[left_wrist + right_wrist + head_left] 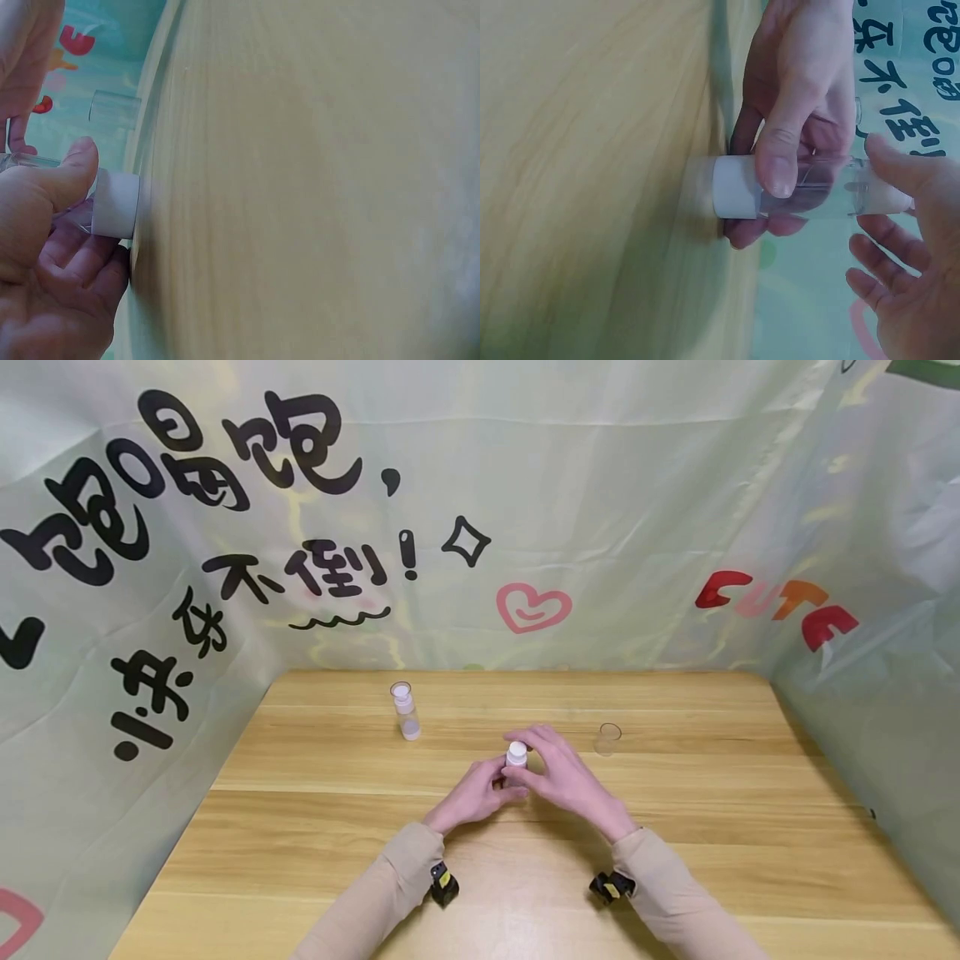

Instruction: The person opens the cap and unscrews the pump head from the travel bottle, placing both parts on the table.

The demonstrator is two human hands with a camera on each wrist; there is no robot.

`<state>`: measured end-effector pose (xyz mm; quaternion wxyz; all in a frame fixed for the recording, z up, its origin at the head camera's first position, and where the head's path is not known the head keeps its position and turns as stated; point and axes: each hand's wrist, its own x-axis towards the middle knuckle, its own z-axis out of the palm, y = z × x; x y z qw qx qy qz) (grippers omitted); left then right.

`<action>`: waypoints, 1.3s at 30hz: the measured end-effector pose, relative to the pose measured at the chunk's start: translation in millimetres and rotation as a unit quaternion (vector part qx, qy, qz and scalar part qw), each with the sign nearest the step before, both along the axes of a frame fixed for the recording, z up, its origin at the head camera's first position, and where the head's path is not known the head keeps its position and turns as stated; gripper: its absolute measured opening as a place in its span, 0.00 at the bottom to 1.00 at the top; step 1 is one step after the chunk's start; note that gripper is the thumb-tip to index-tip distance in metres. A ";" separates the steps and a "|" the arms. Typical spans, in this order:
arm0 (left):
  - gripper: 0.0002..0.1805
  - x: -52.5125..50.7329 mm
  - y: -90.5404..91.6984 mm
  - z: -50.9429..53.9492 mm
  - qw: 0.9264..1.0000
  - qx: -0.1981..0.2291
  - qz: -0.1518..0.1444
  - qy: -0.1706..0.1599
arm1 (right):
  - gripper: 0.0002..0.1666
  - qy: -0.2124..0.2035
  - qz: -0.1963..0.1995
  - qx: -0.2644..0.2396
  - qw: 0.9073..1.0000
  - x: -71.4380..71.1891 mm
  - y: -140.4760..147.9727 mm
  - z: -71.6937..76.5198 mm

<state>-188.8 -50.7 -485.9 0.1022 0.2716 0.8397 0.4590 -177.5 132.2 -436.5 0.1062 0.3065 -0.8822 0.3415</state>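
Note:
A small clear bottle with a white top and a white base stands upright at the middle of the table. My left hand grips its clear body; in the right wrist view the thumb of this left hand lies across the bottle just above the white base. Around the white top curls my right hand, thumb on the near side at the neck. Its index finger is partly hidden behind the bottle. The remaining fingers of the right hand are spread apart from the bottle.
A second clear bottle with a white top stands at the back left. To the right of my hands is a clear cap. The wooden table meets a printed cloth backdrop at its back and sides.

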 end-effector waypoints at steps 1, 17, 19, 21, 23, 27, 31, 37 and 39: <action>0.18 -0.1 -0.2 0.0 1.000 0.001 -0.001 0.000 | 0.28 0.003 0.001 -0.002 1.000 0.0 -0.1 0.2; 0.22 0.7 -2.0 -1.5 1.000 0.014 -0.008 0.010 | 0.28 0.018 -0.003 0.003 1.000 -0.2 -0.7 0.6; 0.24 0.5 -1.9 -1.4 1.000 0.012 -0.007 0.014 | 0.28 0.009 0.003 -0.010 1.000 -0.6 0.3 0.1; 0.24 0.1 -1.5 -1.3 1.000 0.007 -0.005 0.017 | 0.27 -0.002 0.005 -0.023 1.000 -1.1 1.4 -0.6; 0.23 0.1 -1.2 -0.9 1.000 0.004 -0.002 0.018 | 0.26 -0.010 0.007 -0.033 0.999 -1.4 2.1 -0.8; 0.20 0.8 -1.1 -0.3 1.000 0.003 -0.001 0.019 | 0.25 -0.021 0.019 -0.053 0.998 -2.5 2.3 -1.4; 0.19 0.3 -0.8 0.0 1.000 0.007 -0.003 0.019 | 0.24 -0.016 0.034 -0.060 0.997 -3.3 1.3 -1.6; 0.20 -0.1 -0.6 0.1 1.000 0.000 -0.001 0.006 | 0.28 0.000 0.011 -0.041 0.999 -1.7 -1.0 0.5; 0.22 -0.3 -0.7 -0.2 1.000 0.001 -0.003 0.012 | 0.26 0.003 0.006 -0.043 0.999 -1.7 -1.2 0.8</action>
